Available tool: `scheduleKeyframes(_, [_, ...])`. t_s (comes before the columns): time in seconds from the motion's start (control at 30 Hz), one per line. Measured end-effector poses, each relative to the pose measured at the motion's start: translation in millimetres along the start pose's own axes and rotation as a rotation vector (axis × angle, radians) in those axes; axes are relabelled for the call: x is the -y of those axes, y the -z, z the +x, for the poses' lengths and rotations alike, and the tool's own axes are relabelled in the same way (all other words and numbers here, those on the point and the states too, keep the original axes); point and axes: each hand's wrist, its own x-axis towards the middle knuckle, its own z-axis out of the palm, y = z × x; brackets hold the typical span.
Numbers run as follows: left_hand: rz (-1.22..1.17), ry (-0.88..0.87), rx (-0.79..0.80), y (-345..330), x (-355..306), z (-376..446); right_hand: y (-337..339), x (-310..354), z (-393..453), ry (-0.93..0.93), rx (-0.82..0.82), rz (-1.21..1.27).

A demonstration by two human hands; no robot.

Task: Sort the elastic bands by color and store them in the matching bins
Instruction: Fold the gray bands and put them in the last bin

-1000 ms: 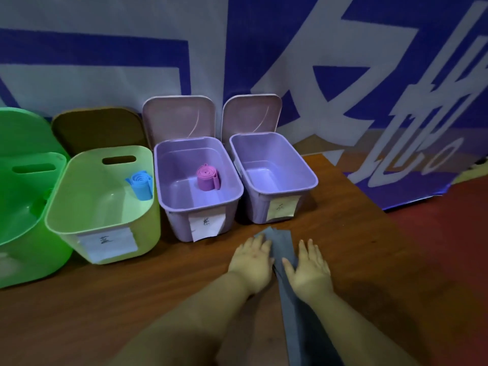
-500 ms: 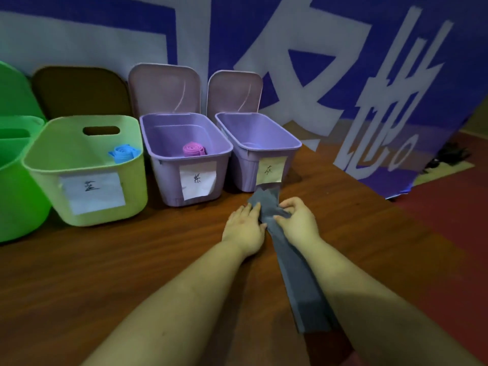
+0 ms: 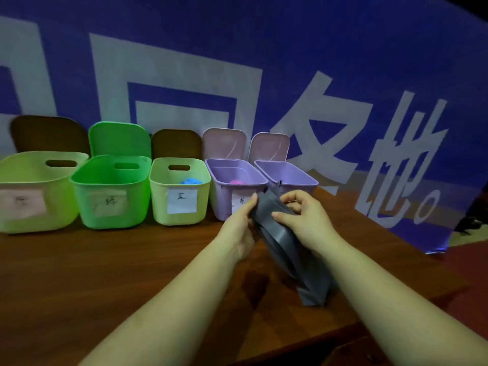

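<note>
A long grey elastic band (image 3: pixel 285 241) is lifted off the brown table, folded over at its top. My left hand (image 3: pixel 241 223) pinches its upper left edge. My right hand (image 3: pixel 303 215) grips its upper right side. Its lower end hangs down toward the table near my right forearm. Right behind my hands stand two purple bins: one (image 3: pixel 224 178) holds a pink band (image 3: pixel 237 182), the other (image 3: pixel 293 175) is at the far right. A pale green bin (image 3: pixel 179 191) holds a blue band (image 3: pixel 190 180).
A bright green bin (image 3: pixel 111 191) and a yellow-green bin (image 3: pixel 37 191) stand further left in the row, each with a paper label. Lids lean behind the bins against a blue and white banner (image 3: pixel 264 75). The table's right edge (image 3: pixel 433 260) drops to a red floor.
Both hands have lifted the grey band off the table and folded its top end over. The camera has tilted up and left, bringing more bins into view.
</note>
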Motion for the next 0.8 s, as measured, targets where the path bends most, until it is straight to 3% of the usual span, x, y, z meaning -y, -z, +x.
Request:
scheduleKeyframes(0.27, [-0.062, -0.439, 0.082, 0, -23, -112, -16, 65, -83, 0.048, 0.016, 0.39])
scheduleKeyframes(0.37, [0.026, -0.555, 0.033, 9, -24, -148, -28, 79, -115, 0.051, 0.049, 0.491])
scheduleKeyframes(0.67, [0.162, -0.595, -0.024, 70, -1, -227, -78, 59, -191, -0.015, 0.107, 0.586])
scheduleKeyframes(0.8, [0.178, -0.599, -0.141, 96, 26, -236, -96, 35, -214, -0.097, 0.129, 0.571])
